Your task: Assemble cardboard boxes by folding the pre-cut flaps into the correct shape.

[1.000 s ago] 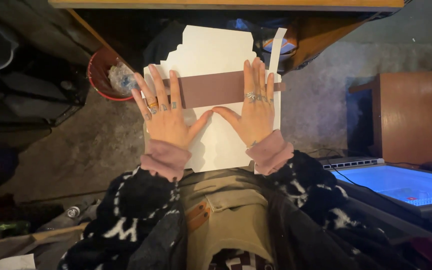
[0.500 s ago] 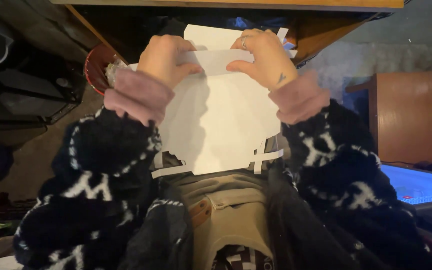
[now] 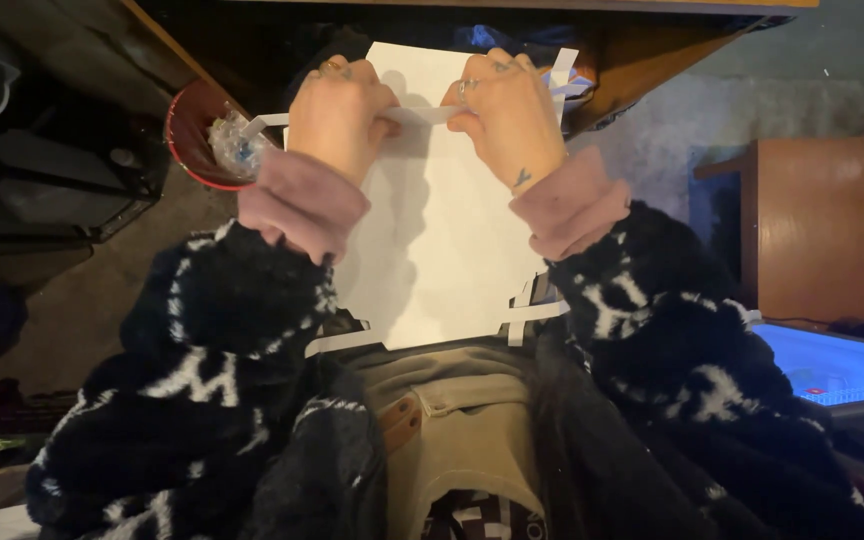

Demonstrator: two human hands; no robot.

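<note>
A large white sheet of paper or card (image 3: 442, 230) lies over my lap, with thin white strips hanging at its sides and lower corners. My left hand (image 3: 337, 110) and my right hand (image 3: 507, 110) are both closed on a narrow white strip (image 3: 422, 115) that runs across the sheet's top part. The hands sit side by side, knuckles up, rings on the fingers. Pink cuffs and black-and-white fuzzy sleeves cover my arms. The top edge of the sheet reaches toward a dark gap under a wooden edge.
A red bowl (image 3: 192, 140) with crumpled clear plastic stands at the upper left. A brown wooden cabinet (image 3: 812, 225) is at the right, with a glowing blue panel (image 3: 832, 365) below it. Dark shelving (image 3: 42, 170) fills the left side.
A brown band lay across the sheet under my flat, spread hands. Now the hands have moved up and closed on a white strip, and the brown band is out of sight.
</note>
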